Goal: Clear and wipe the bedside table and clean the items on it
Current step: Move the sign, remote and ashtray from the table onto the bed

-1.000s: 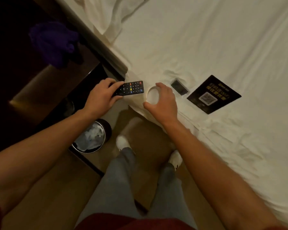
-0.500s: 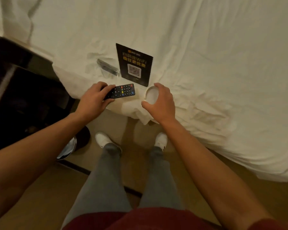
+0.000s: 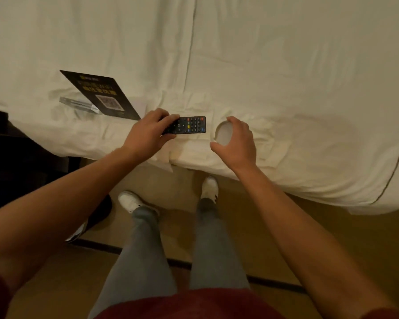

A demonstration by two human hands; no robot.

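The clearing part looks well under way: four things from the bedside worktop now lie on the bed (image 3: 286, 77) near its edge, and the worktop itself is out of view, so whether it has been wiped cannot be told. Wiping it and cleaning the items seem to be left.

The left hand (image 3: 145, 132) holds the near end of the remote (image 3: 189, 125), fingers curled over its top, the remote lying flat on the sheet. The right hand (image 3: 236, 143) cups a small round white thing, perhaps a cup or dish (image 3: 224, 134), its grip curved round the rim; it sits just right of the remote. To the far left lies a card (image 3: 97, 93), and touching its left edge a clear stand (image 3: 78, 104).

The remote is a slim, hard, black slab with rows of small coloured buttons. The cup is smooth, pale and circular. The card is flat, stiff-looking, dark, with gold print and a square code. The stand is a glassy, straight-edged bar, likely acrylic. The sheet is soft white cloth, creased and bunched round the hands, with a thin dark piping line.
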